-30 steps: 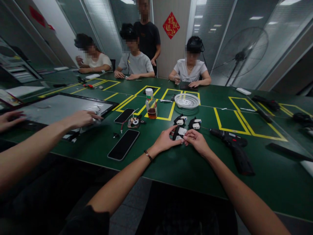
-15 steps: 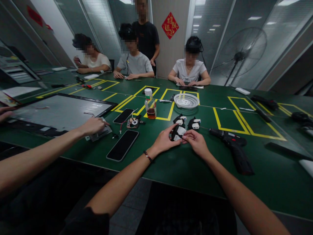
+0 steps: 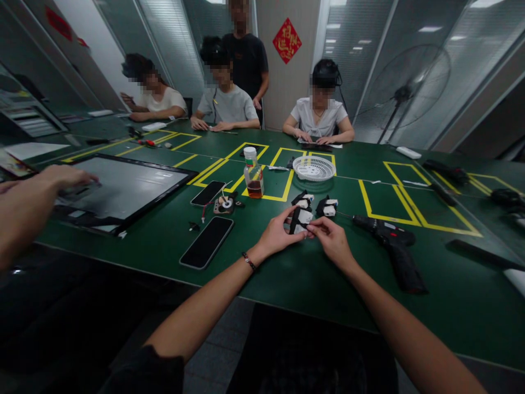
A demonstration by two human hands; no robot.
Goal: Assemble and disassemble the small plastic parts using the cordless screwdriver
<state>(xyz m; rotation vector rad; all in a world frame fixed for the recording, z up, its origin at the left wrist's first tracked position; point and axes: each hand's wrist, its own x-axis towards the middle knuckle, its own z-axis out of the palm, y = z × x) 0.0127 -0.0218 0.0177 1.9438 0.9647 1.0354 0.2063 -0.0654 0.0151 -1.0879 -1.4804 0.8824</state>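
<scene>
My left hand [image 3: 278, 232] grips a small black-and-white part [image 3: 302, 219] between thumb and fingers, just above the green table. From the right side my right hand [image 3: 330, 234] pinches the near edge of the same part with thumb and forefinger. Its exact kind is too small to make out. Right behind it lie two similar black-and-white parts, one on the left [image 3: 304, 199] and one on the right [image 3: 327, 206]. A black power drill [image 3: 394, 241] lies to the right of my hands, its thin bit pointing at them.
Left of my hands lie a phone [image 3: 206, 242], a second phone [image 3: 208, 193] and a small wired module [image 3: 223, 204]. Beyond stand a bottle [image 3: 254, 178] and a white basket [image 3: 314, 168]. At far left a co-worker's arm [image 3: 28, 202] reaches over a large panel [image 3: 123, 175].
The co-worker's arm at left has pulled back leftward, carrying a flat piece over the panel. My hands and the part between them have hardly moved.
</scene>
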